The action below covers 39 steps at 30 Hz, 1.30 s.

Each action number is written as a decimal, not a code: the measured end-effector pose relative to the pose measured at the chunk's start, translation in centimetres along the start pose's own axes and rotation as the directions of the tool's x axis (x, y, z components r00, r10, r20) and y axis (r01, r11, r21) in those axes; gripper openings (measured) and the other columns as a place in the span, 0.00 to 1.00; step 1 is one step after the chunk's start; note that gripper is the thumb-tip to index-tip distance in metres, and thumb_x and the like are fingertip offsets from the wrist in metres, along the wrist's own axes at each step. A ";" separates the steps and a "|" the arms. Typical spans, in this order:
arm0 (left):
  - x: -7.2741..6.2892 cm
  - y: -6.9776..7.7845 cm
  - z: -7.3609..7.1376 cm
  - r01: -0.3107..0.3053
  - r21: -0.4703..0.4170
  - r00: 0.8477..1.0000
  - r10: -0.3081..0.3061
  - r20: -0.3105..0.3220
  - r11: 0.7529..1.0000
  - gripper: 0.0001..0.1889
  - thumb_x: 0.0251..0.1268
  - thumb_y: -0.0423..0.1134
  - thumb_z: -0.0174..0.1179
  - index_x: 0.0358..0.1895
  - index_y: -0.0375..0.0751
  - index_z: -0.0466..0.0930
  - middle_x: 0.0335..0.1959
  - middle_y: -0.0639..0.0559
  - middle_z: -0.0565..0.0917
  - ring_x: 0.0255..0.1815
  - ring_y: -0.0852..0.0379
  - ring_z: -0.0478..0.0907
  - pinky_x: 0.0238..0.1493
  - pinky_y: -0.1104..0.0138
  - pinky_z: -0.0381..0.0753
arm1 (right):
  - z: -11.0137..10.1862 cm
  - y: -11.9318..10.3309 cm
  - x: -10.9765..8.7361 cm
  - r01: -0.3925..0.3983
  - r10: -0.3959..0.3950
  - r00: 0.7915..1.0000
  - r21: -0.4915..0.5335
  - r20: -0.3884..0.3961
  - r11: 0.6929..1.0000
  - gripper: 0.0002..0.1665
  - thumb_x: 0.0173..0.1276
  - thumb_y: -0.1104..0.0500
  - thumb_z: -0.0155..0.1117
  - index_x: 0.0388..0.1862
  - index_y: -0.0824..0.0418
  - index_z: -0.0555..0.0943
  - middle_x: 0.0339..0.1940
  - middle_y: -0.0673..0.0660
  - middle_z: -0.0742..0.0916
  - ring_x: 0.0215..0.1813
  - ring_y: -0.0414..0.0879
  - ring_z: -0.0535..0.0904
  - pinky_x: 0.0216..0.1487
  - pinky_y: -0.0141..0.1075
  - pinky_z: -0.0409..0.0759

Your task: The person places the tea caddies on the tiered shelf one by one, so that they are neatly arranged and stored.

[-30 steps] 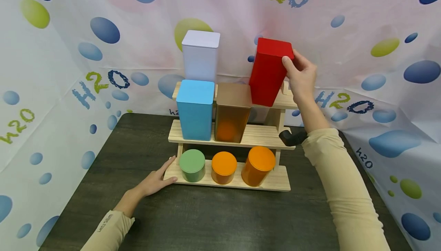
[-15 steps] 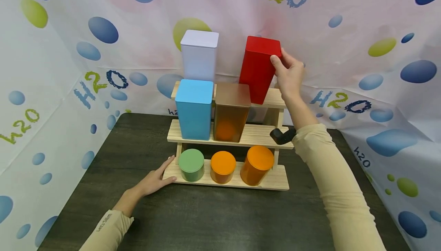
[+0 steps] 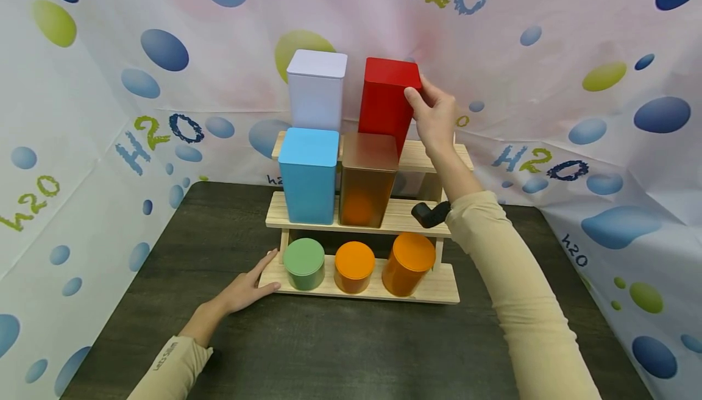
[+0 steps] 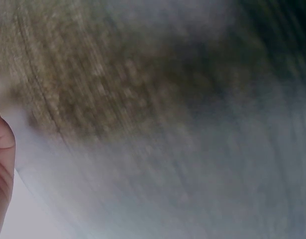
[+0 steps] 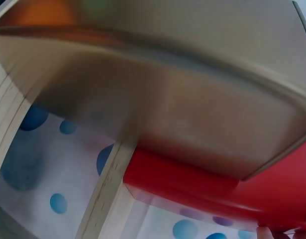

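My right hand (image 3: 435, 113) holds a tall red square canister (image 3: 386, 95) by its upper right side, thumb on the near face. The red canister is on the top tier of a wooden three-tier stand (image 3: 422, 157), tilted slightly. Its lower part is hidden behind a bronze square canister (image 3: 368, 186) on the middle tier. In the right wrist view, the red canister (image 5: 192, 181) shows beyond the bronze canister's side (image 5: 217, 119). At the bottom tier's left end rests my left hand (image 3: 244, 290), thumb and fingers spread. The left wrist view is mostly blur.
A white square canister (image 3: 316, 92) stands on the top tier, left of the red one. Below it is a blue canister (image 3: 309, 180). Green (image 3: 304, 266), small orange (image 3: 354, 269) and taller orange (image 3: 408, 266) round canisters line the bottom tier. A patterned backdrop (image 3: 230, 58) hangs behind.
My right hand has carried the red canister leftward along the top tier, and it leans less than before. It is now partly behind the bronze canister. My left hand has stayed put.
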<state>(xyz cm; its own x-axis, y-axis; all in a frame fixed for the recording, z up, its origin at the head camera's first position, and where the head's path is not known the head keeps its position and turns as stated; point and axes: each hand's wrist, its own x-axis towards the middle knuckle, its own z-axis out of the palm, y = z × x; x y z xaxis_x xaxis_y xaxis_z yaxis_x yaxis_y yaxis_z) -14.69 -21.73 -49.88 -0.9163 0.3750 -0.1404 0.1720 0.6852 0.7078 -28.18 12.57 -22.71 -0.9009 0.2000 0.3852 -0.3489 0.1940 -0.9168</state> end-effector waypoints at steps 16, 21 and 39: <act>-0.1 -0.1 0.0 0.000 -0.001 1.000 0.000 0.002 1.000 0.40 0.64 0.54 0.52 0.73 0.45 0.42 0.71 0.35 0.49 0.51 0.32 0.73 0.48 0.45 0.70 | 1.4 -0.5 -0.2 -0.067 0.074 0.996 -0.123 0.048 0.990 0.27 0.65 0.52 0.59 0.64 0.50 0.70 0.56 0.51 0.80 0.51 0.42 0.78 0.49 0.34 0.76; -0.2 -0.1 0.1 0.000 -0.008 1.000 0.000 0.003 1.000 0.40 0.64 0.54 0.52 0.73 0.45 0.42 0.71 0.35 0.48 0.52 0.32 0.72 0.48 0.44 0.69 | 1.9 -0.4 -0.1 -0.035 0.038 0.999 -0.082 0.039 0.996 0.28 0.64 0.55 0.60 0.64 0.55 0.70 0.56 0.54 0.80 0.50 0.43 0.79 0.47 0.33 0.77; -0.1 -0.1 0.1 -0.007 -0.010 1.000 0.007 -0.003 1.000 0.40 0.65 0.53 0.52 0.73 0.46 0.42 0.71 0.36 0.49 0.53 0.32 0.72 0.49 0.44 0.69 | 2.7 -0.1 0.0 0.060 -0.060 0.998 -0.060 0.004 0.996 0.26 0.65 0.58 0.60 0.62 0.59 0.71 0.54 0.57 0.81 0.51 0.44 0.79 0.48 0.31 0.76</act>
<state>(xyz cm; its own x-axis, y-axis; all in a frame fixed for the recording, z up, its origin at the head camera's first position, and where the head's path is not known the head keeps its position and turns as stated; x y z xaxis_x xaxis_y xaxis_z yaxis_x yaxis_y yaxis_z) -14.58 -21.79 -49.97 -0.9163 0.3776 -0.1335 0.1744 0.6762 0.7157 -28.84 9.93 -22.93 -0.8793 0.1845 0.4391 -0.3863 0.2632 -0.8840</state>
